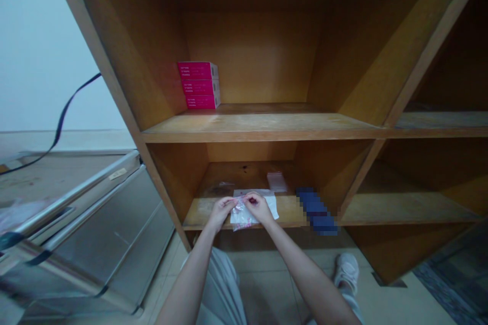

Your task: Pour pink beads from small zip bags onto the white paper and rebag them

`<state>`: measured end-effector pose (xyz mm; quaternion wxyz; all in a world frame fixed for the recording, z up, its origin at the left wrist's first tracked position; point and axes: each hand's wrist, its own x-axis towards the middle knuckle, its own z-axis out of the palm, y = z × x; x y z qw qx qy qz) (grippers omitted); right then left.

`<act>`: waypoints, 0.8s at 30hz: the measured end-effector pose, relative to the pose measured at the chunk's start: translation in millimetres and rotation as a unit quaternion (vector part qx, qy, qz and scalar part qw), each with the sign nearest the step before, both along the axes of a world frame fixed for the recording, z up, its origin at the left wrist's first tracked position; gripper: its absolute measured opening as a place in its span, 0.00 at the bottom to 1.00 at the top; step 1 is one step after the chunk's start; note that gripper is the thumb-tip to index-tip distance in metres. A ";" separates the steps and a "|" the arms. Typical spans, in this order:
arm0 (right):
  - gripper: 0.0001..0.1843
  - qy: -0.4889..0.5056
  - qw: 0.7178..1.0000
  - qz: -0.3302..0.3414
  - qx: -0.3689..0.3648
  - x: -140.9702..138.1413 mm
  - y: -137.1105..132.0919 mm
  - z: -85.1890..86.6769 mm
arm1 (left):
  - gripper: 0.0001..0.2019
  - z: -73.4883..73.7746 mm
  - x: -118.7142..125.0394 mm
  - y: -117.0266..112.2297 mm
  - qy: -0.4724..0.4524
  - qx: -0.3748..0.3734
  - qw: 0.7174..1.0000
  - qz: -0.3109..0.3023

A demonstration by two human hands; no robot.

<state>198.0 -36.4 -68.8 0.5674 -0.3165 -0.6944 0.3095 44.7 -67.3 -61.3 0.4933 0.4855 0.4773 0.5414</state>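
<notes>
Both my hands reach to the front edge of the lower shelf (198,216) of a wooden shelving unit. My left hand (220,212) and my right hand (257,206) are closed in a pinch on the top of a small clear plastic bag (241,217) with pink bits inside. The bag hangs over the shelf's front edge, on top of a white sheet (271,202). A second small clear bag (276,181) lies farther back on the same shelf.
Three pink boxes (200,85) are stacked at the back left of the upper shelf (259,124). A blurred blue object (316,210) lies right of my hands. A metal cabinet (95,233) stands to the left, with a black strap (64,111) above it.
</notes>
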 end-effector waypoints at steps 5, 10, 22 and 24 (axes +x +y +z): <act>0.03 -0.017 1.000 0.002 -0.009 0.6 -0.2 1.9 | 0.13 -0.9 -0.3 0.0 0.016 0.004 1.000 0.002; 0.04 -0.026 0.999 0.018 -0.015 0.8 -0.5 3.1 | 0.11 0.0 -0.3 -0.2 0.048 0.029 0.998 -0.016; 0.03 -0.042 0.998 0.030 -0.020 -0.4 1.0 -1.0 | 0.12 2.2 4.8 0.4 0.044 0.010 0.999 -0.026; 0.04 -0.045 0.998 0.030 -0.022 -0.7 1.0 -1.3 | 0.11 1.8 5.2 0.5 0.042 0.008 0.999 -0.023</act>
